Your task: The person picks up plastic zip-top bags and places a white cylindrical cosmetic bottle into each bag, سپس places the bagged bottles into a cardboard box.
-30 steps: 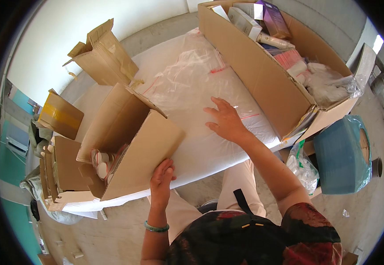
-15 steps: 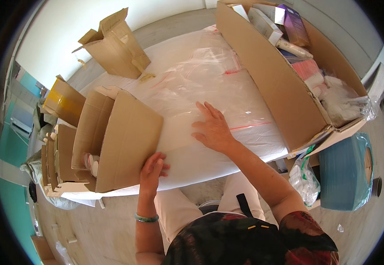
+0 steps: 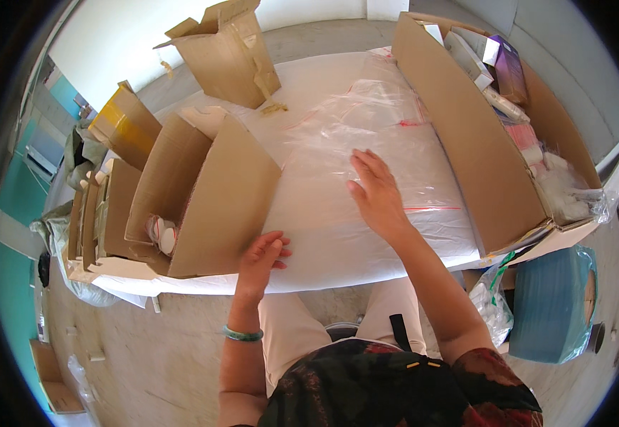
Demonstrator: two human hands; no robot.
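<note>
Clear zip bags [image 3: 366,117] with red stripes lie flat on the white-covered table [image 3: 324,249]. My right hand [image 3: 379,193] is over the near part of these bags, fingers stretched out with nothing gripped; whether it touches the plastic I cannot tell. At the table's near edge, my left hand [image 3: 261,257] has loosely bent fingers with nothing visible in them. It is beside the near right corner of an open cardboard box [image 3: 228,203]. White round pieces in clear wrapping [image 3: 162,235] sit inside that box.
A long carton [image 3: 466,135] at the right holds small boxes and bagged goods. An open box [image 3: 230,60] stands at the back, a yellow-taped box [image 3: 126,127] at the left. Below the right end are a blue-wrapped bundle [image 3: 553,302] and a bag of white items [image 3: 491,306].
The whole view has shifted, so the table appears higher and further right. My right hand has turned, and its fingers are closer together. My left hand stays beside the box corner.
</note>
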